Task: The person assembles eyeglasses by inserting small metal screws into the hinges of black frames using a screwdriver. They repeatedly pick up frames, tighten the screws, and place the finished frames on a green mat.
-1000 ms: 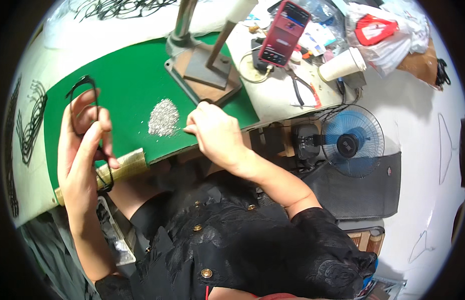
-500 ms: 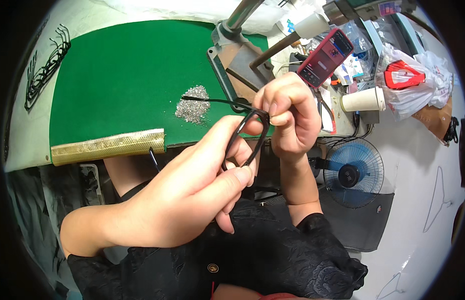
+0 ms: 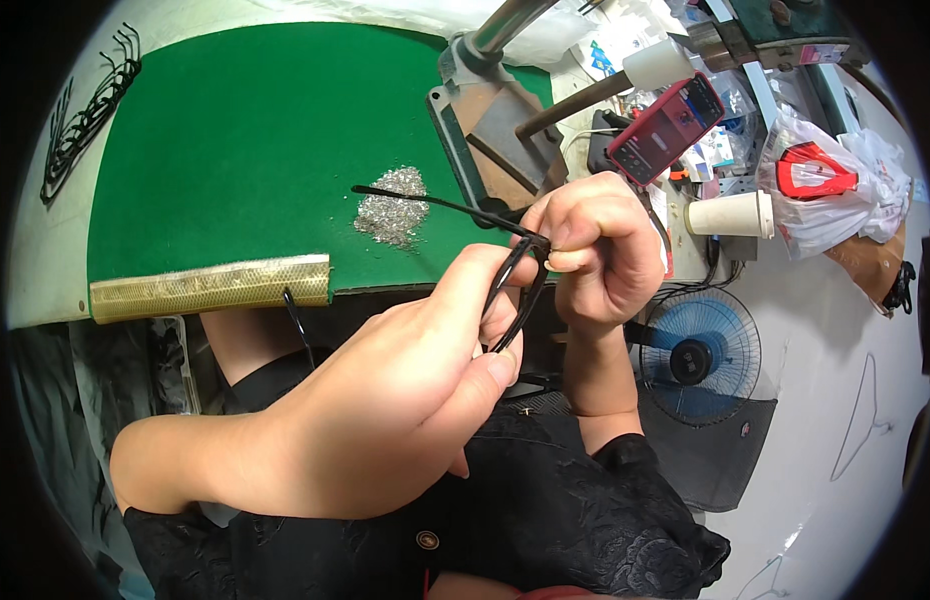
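Observation:
A black eyeglass frame (image 3: 532, 298) is held between both hands over the near edge of the green mat. My left hand (image 3: 395, 375) closes its thumb and fingers on the rim. At the hinge corner, my right hand (image 3: 610, 255) pinches the frame between thumb and fingertips; whether a tiny part is also in that pinch is hidden. One temple arm (image 3: 440, 203) points left, its tip passing above a pile of small silvery metal bits (image 3: 393, 212). The other temple (image 3: 297, 322) shows past my left wrist, near a gold perforated strip (image 3: 210, 287).
Several black temple-like pieces (image 3: 90, 115) lie at the far left. A metal stand (image 3: 495, 135) rises behind my hands. To the right are a phone in a red case (image 3: 667, 130), a paper cup (image 3: 728, 214), a plastic bag (image 3: 835, 170) and a blue fan (image 3: 697, 357).
The eyeglass frame has turned, so its rim now shows narrower and more edge-on. Both hands keep their hold. The whole view has shifted slightly.

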### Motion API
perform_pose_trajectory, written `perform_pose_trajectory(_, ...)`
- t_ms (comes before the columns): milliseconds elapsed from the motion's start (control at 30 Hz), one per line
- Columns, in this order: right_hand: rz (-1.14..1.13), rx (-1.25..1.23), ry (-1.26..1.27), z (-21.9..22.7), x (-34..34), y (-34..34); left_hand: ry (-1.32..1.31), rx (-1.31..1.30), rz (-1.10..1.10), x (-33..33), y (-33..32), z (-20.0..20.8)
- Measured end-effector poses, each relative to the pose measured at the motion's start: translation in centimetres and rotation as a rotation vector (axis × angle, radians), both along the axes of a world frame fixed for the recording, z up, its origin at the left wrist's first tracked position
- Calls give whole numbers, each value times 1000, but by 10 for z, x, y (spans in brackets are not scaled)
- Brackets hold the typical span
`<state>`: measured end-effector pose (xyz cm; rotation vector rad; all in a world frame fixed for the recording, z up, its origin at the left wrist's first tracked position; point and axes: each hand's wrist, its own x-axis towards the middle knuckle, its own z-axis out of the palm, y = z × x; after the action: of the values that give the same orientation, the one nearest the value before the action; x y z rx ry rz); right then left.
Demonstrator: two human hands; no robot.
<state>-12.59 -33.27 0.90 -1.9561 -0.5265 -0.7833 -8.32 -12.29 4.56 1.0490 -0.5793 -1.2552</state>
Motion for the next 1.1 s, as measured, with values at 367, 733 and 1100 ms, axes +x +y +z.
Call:
perform_pose_trajectory(367, -55, 202, 145, -3, -8, 9, -202, -9, 46, -3, -1, -5)
perform_pose_trajectory(733, -31, 240, 202, -1, -11, 11, -155, -22, 38, -3, 1, -6)
perform_pose_trajectory(1100, 10, 235, 95, 0, -7, 10, 377, -82, -12, 7, 6, 4)
